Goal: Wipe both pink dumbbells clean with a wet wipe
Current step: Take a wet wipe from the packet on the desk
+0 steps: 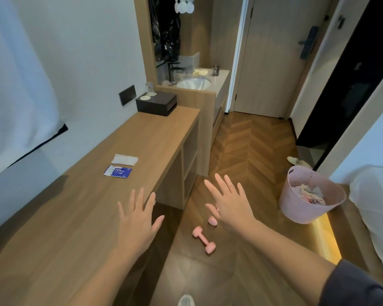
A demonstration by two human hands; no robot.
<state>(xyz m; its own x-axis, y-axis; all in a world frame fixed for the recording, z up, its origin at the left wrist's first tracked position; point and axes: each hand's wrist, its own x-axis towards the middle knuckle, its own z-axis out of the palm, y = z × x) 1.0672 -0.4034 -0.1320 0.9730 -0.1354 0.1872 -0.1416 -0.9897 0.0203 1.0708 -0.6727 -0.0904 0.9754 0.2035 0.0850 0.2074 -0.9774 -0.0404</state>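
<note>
Two pink dumbbells lie on the wooden floor beside the desk. One dumbbell [203, 239] is in full view; the second dumbbell [213, 221] is mostly hidden behind my right hand. A white wet wipe [124, 159] lies unfolded on the wooden desk [75, 206], with its blue torn sachet [117, 171] just in front of it. My left hand [138, 219] hovers over the desk's edge with fingers spread, holding nothing. My right hand [228, 204] is raised above the floor, fingers spread and empty.
A pink laundry basket [296, 208] with clothes stands on the floor at right, next to a white bed [376, 208]. A black box [156, 103] sits at the desk's far end, before a washbasin [194, 83]. A slipper [296, 161] lies by the dark doorway.
</note>
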